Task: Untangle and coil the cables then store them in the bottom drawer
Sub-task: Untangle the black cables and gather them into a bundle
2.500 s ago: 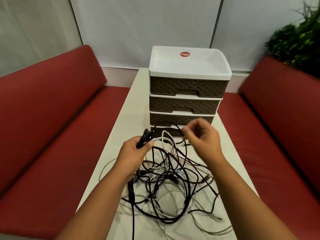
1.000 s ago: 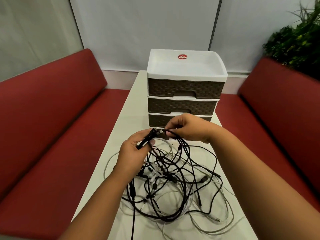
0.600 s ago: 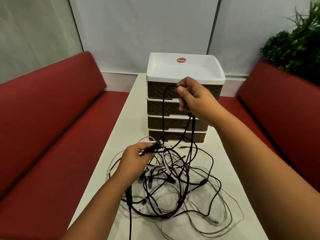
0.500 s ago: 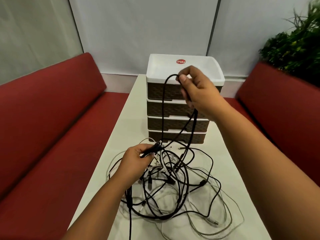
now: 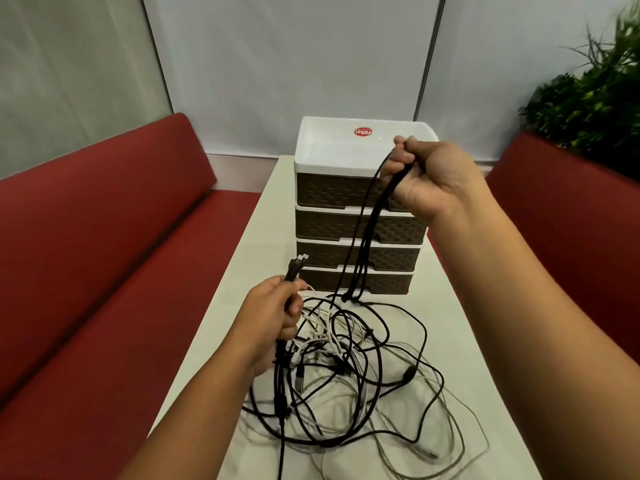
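- Nearest me, the tangled heap of black, white and grey cables (image 5: 349, 382) sprawls over the long cream table (image 5: 446, 306), its loops spilling toward the near right edge; most of the knot is still unsorted.
- At the heap's left side my left hand (image 5: 273, 313) is curled round a bundle of black cable ends (image 5: 294, 268), whose plugs stick up above my fist while their cords trail down toward me.
- Farther and higher on the right, my right hand (image 5: 426, 178) is closed round several black braided strands (image 5: 367, 230), drawn taut from a knot at the pile's far edge. Half a second ago this hand pinched one loop lower down; it has since risen and gathered more strands, so I judge one cable is coming free, ready for coiling.
- Beyond stands the brown woven-pattern four-drawer organiser with a white top tray (image 5: 360, 216); its bottom drawer (image 5: 374, 282), where the cables must go, is still closed.
- Red upholstered benches (image 5: 104, 271) flank the table.
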